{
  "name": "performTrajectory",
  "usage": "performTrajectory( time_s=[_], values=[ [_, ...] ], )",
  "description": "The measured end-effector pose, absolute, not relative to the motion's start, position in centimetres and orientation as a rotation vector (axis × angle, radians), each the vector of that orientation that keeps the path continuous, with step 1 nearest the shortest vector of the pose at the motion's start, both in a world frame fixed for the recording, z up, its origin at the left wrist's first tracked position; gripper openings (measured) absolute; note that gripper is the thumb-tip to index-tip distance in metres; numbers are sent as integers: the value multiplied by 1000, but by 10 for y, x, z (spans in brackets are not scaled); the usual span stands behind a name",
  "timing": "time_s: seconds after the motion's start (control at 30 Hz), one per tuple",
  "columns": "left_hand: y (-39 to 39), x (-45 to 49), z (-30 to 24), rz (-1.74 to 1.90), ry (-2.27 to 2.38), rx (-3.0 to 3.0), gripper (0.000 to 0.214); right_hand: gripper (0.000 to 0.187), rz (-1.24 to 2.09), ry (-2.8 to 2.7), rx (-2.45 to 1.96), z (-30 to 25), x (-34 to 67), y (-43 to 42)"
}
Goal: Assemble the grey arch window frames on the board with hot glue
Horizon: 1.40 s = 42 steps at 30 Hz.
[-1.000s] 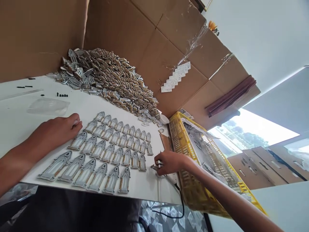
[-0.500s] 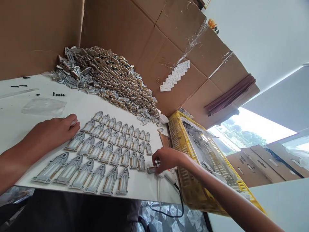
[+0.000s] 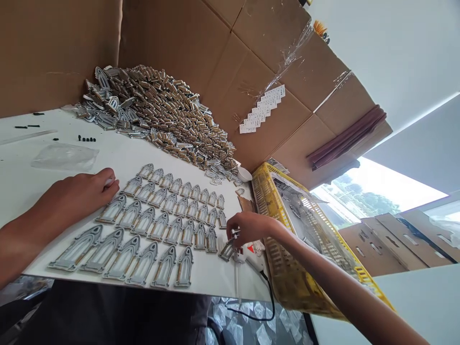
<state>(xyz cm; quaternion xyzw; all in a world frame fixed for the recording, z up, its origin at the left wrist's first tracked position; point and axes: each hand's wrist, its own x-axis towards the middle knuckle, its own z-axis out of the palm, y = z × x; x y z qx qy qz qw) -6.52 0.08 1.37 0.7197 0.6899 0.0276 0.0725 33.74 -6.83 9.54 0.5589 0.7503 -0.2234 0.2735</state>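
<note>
My right hand (image 3: 247, 227) is closed around a small grey arch-shaped window piece (image 3: 227, 250), tilted just beside the rows. Under and beside its fingers lies a white corded tool (image 3: 253, 261) with a red part and a pale translucent stick (image 3: 236, 282). My left hand (image 3: 84, 191) rests on the table in a closed curl, left of the rows. Something pale shows at its fingertips, too small to name. Between my hands, several rows of the same arch-shaped pieces (image 3: 144, 223) lie flat on the white table (image 3: 118, 182), points facing away from me.
A large heap of similar pieces (image 3: 161, 112) leans against the cardboard wall (image 3: 201, 52). At right stands a yellow crate (image 3: 271, 230), near a small white cup (image 3: 244, 175). A clear plastic bag (image 3: 64, 157) and small black bits (image 3: 86, 139) lie at left.
My right hand has turned slightly and lifted a little, so the arch-shaped piece now shows more of its face. My left hand stays in place.
</note>
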Motion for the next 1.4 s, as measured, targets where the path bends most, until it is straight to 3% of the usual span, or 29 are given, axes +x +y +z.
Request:
performTrajectory(
  time_s=[0.63,0.93,1.17,1.4],
  values=[
    [8,-68,4,110,2075,2117,44,33,-571,2206,1713,69,344,-68],
    [12,-71,-4,120,2089,2135,43,19,-659,2296,1861,87,348,-73],
    [10,-70,-3,125,2099,2142,47,50,-1018,2104,2146,86,339,-101],
    [7,-68,-2,152,2092,2132,50,63,-1258,2036,2362,63,330,-140]
  ],
)
